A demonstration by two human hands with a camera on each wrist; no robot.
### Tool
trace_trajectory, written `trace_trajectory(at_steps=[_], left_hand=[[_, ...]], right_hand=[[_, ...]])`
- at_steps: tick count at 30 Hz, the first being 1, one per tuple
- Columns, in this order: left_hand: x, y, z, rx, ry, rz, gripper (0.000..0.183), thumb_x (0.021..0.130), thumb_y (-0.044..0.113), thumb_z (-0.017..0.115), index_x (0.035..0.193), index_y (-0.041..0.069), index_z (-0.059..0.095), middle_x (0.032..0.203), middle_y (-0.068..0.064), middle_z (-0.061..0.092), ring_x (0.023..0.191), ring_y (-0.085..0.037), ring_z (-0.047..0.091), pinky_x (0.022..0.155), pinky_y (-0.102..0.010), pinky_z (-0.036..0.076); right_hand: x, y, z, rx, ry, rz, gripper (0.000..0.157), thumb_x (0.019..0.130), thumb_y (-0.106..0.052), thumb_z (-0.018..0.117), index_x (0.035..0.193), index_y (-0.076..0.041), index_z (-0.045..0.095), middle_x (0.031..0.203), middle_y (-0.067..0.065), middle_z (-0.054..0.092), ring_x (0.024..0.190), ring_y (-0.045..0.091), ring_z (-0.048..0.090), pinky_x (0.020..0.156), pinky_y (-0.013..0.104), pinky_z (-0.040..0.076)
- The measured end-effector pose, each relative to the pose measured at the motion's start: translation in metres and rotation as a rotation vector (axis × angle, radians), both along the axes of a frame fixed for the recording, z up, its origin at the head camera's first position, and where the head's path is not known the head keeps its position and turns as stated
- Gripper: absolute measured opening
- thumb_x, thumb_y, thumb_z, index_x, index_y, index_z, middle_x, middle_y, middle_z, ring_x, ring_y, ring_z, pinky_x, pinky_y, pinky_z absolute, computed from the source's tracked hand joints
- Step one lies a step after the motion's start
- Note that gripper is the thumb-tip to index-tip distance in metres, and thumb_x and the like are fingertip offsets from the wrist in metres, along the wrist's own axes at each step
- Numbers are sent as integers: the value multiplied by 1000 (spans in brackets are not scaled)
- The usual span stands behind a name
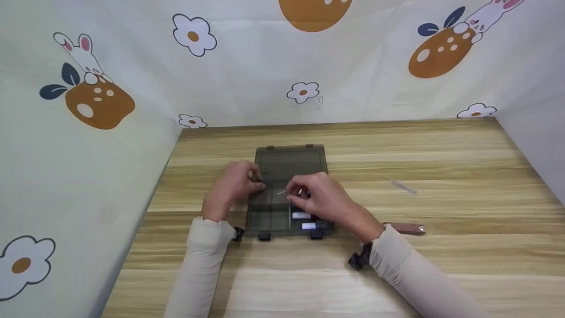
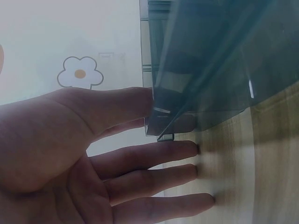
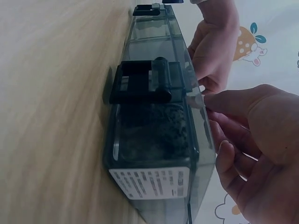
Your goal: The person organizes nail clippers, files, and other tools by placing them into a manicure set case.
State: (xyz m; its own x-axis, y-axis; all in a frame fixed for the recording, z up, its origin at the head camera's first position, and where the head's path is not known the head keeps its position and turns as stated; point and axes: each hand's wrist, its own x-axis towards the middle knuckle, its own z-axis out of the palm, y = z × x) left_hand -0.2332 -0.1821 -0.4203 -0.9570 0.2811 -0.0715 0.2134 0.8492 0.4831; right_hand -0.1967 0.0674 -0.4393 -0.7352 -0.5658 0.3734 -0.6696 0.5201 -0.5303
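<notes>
Wooden table (image 1: 463, 159) and box (image 1: 280, 220) below, white sliver (image 1: 281, 192) at tip of right grip (image 1: 324, 196).

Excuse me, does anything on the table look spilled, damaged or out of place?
I see no spill or damage. Only the clear strip looks slightly out of place: it lies slanted on the table, apart from the box.
</notes>
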Motion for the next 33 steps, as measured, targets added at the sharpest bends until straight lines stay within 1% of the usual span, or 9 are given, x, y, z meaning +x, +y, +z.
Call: trace_trajectory(at_steps=[7,14,22,33], left_hand=[[1,0,1,-2,-4,11,9,85,21,80,86,17,73,81,-1,71,68,-15,63,61,-30,48],[3,1,3,-6,1,10,9,86,22,79,86,16,73,81,-1,70,68,-16,62,61,-31,48],[1,2,2,2,-16,5,8,87,21,78,86,16,72,83,-3,71,70,-16,63,61,-31,49],[2,0,1,27,-29,9,7,87,19,78,86,16,72,84,-3,72,70,-15,65,62,-31,50]], right_hand=[[0,-3,-3,27,7,-23,4,90,-24,74,93,-21,75,82,-11,74,72,-3,66,63,20,53],[-1,-3,-4,65,-12,-44,4,92,-25,73,93,-24,77,84,-13,74,71,-3,65,64,20,53],[0,-1,-4,67,5,-42,7,92,-25,73,96,-23,77,87,-11,75,71,-1,64,64,21,53],[0,2,-2,58,-16,-43,5,92,-25,73,95,-25,77,86,-13,74,72,-2,63,64,22,52]])
